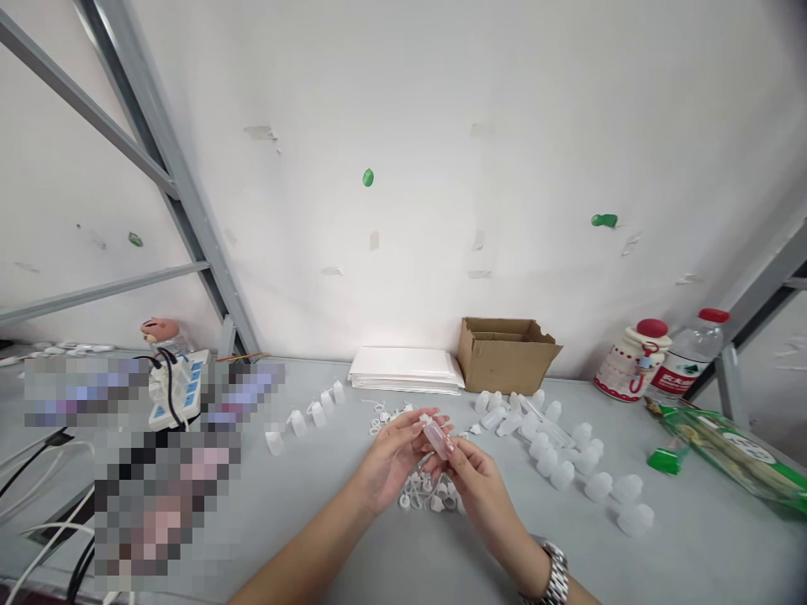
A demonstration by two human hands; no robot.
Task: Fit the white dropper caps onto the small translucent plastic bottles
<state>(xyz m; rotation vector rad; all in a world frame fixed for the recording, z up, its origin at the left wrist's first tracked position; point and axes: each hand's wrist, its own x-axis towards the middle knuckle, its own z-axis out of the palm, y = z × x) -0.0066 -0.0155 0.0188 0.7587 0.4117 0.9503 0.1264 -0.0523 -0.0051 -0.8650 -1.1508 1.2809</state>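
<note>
My left hand and my right hand meet over the grey table, both pinching a small clear plastic bottle held tilted between the fingertips. A metal watch is on my right wrist. Under the hands lies a cluster of small white caps and rings. Several frosted small bottles lie scattered to the right of my hands. A short row of white capped pieces stands to the left.
A stack of white sheets and an open cardboard box sit against the wall. A red-capped jar, a water bottle and a green packet lie at right. A power strip and cables occupy the left.
</note>
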